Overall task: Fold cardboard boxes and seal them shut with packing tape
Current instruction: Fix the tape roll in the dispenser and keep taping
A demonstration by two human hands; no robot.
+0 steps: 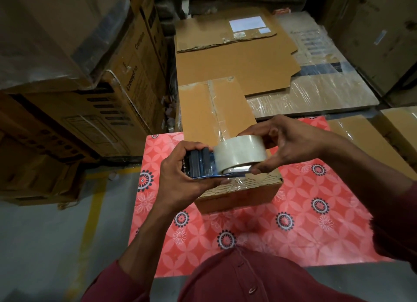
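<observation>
Stacked cartons (74,76), left: brown corrugated, dark printed blocks on the sides, some film-wrapped. Lettering too blurred to read; the stack is cut off by the top and left edges.

Flattened cardboard sheets (237,60), far centre: matte brown, notched outline, one ragged torn edge, a pale label (247,23) with unreadable print. They lie partly over a film-wrapped slab (316,91), glossy and wrinkled, whose far end goes dark.

Table cover (293,198): coral-red sheet, pale petal lattice, dark round flower medallions. Its near edge is hidden by the person's maroon buttoned shirt (243,279).

Cardboard box (216,112): on the cover, centre, long axis running away from the viewer. Flaps closed; a clear, shiny tape strip runs along the top seam. Near end wall shows torn, rippled paper. The near part of the top is hidden behind the hands and tool.

Tape dispenser (200,164): held just above the near end of the box. Dark body, blue-tinted plate, carrying a translucent tape roll (240,151), cylindrical and smooth. Blade not discernible.

Left hand (180,175): fingers curled round the dispenser's dark end, thumb underneath.

Right hand (286,143): fingers over the far side of the roll, thumb at its lower rim, pinching it. Whether any tape is pulled free cannot be made out.
</observation>
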